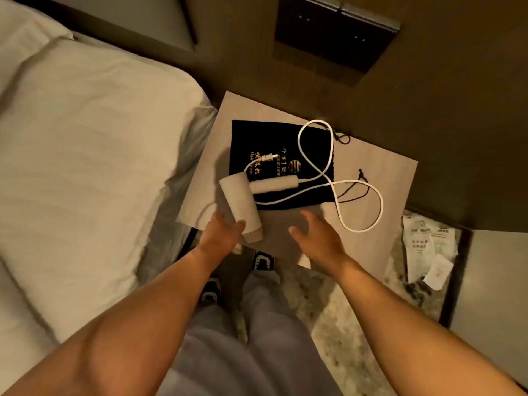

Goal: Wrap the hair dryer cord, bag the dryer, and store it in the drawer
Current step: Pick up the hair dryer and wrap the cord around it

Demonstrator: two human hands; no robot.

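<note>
A white hair dryer (238,202) lies on the wooden nightstand (380,178), its handle resting across a black drawstring bag (265,141) with gold lettering. Its white cord (331,155) runs in loose loops over the bag and the tabletop, and the plug (267,158) lies on the bag. My left hand (221,231) touches the near end of the dryer's barrel, fingers curled around its side. To the right of the dryer my right hand (313,232) hovers over the nightstand, fingers spread and holding nothing.
A bed (85,144) with white linen and a pillow borders the nightstand on the left. Dark wall panelling (335,32) stands behind. Crumpled papers (425,247) lie on the patterned floor at the right. My legs and shoes (263,260) are below the nightstand's front edge.
</note>
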